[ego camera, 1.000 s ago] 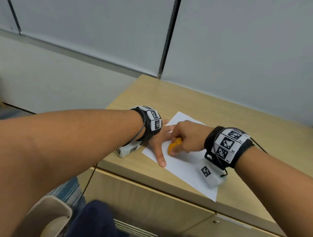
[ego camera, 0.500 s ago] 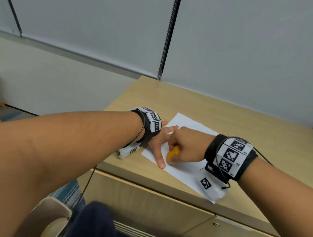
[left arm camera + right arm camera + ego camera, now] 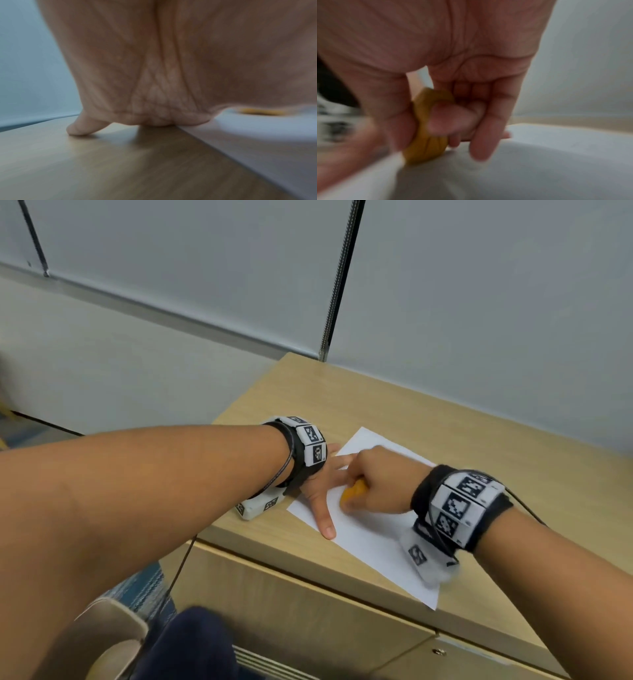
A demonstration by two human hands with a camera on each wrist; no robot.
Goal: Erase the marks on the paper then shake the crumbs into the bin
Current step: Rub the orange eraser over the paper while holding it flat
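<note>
A white sheet of paper (image 3: 370,539) lies skewed near the front edge of a light wooden desk (image 3: 479,446). My left hand (image 3: 325,491) lies flat on the sheet's left edge with fingers spread, holding it down. My right hand (image 3: 373,484) grips a yellow eraser (image 3: 352,491) and presses its lower end onto the paper. In the right wrist view the eraser (image 3: 426,129) sits between thumb and curled fingers, touching the sheet (image 3: 539,162). The left wrist view shows my palm (image 3: 154,67) on the desk and paper edge, with the eraser (image 3: 260,112) a blur. No marks on the paper are visible.
A grey partition wall (image 3: 479,302) rises behind the desk. Drawer fronts (image 3: 308,611) run below the desk edge. A beige curved object (image 3: 109,642), possibly a bin or chair, stands at the bottom left by my dark-clothed knee (image 3: 191,645).
My right hand with the eraser has shifted back and forth over the paper, first toward me and left, then slightly away. The left hand stays put on the sheet.
</note>
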